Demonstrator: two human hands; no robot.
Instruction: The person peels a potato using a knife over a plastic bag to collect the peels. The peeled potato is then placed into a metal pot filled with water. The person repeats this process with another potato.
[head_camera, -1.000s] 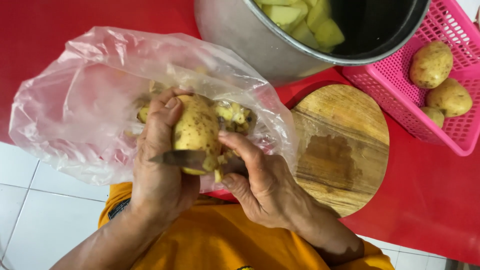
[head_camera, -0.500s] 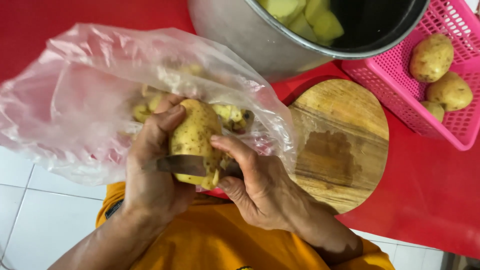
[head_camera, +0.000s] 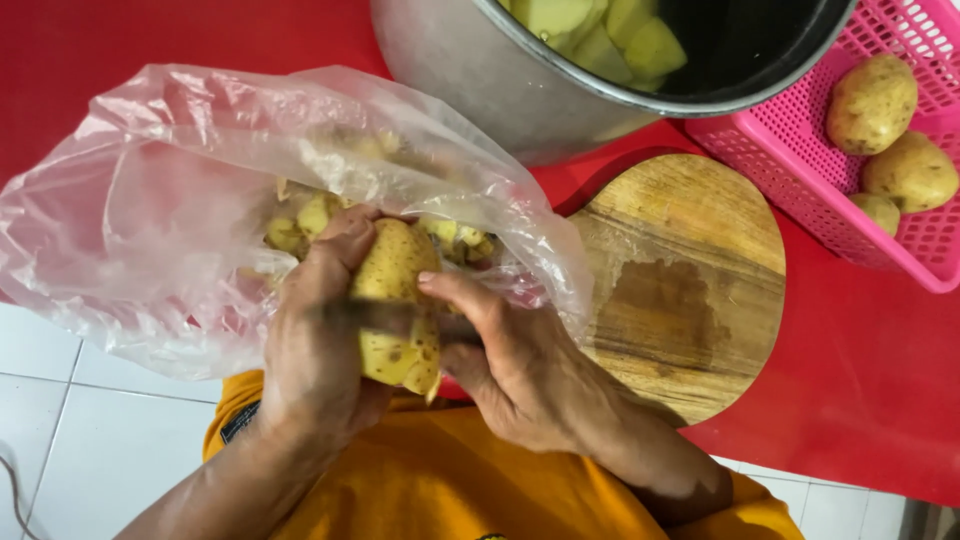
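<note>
Potato (head_camera: 395, 300), both hands gripping, knife (head_camera: 400, 318) across

Looks like a home kitchen: red surface (head_camera: 880, 400) carrying a metal pot (head_camera: 520, 90) of peeled potato pieces (head_camera: 600, 35), round wooden cutting board (head_camera: 690, 290), pink plastic basket (head_camera: 790, 160) of whole potatoes (head_camera: 872, 102), white floor tiles (head_camera: 80, 420) below.

Red table (head_camera: 880, 400) with wooden cutting board (head_camera: 690, 280), steel pot (head_camera: 520, 90), pink basket (head_camera: 800, 160), plastic bag (head_camera: 170, 240).
</note>
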